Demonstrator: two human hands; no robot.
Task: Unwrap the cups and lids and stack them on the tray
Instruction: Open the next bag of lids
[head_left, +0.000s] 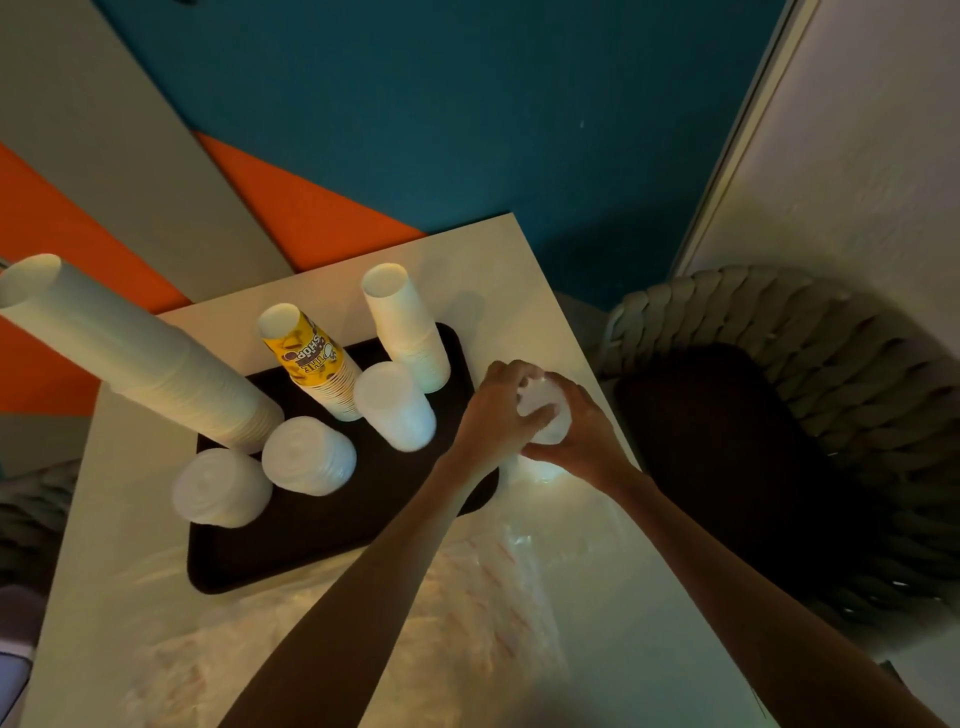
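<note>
A dark tray (332, 535) lies on a white table. On it stand a tall stack of white cups (140, 358), a yellow printed cup stack (311, 358), another white cup stack (408, 327) and three stacks of translucent white lids (395, 405) (309, 456) (222, 487). Just right of the tray, both hands hold one more stack of white lids (545, 415). My left hand (498, 410) grips its left side and my right hand (584, 431) wraps its right side. Whether wrapping still covers this stack is unclear.
Crumpled clear plastic wrap (467, 597) lies on the table (524, 270) in front of the tray. A woven chair with a dark seat (779, 415) stands right of the table. The floor is teal and orange behind it.
</note>
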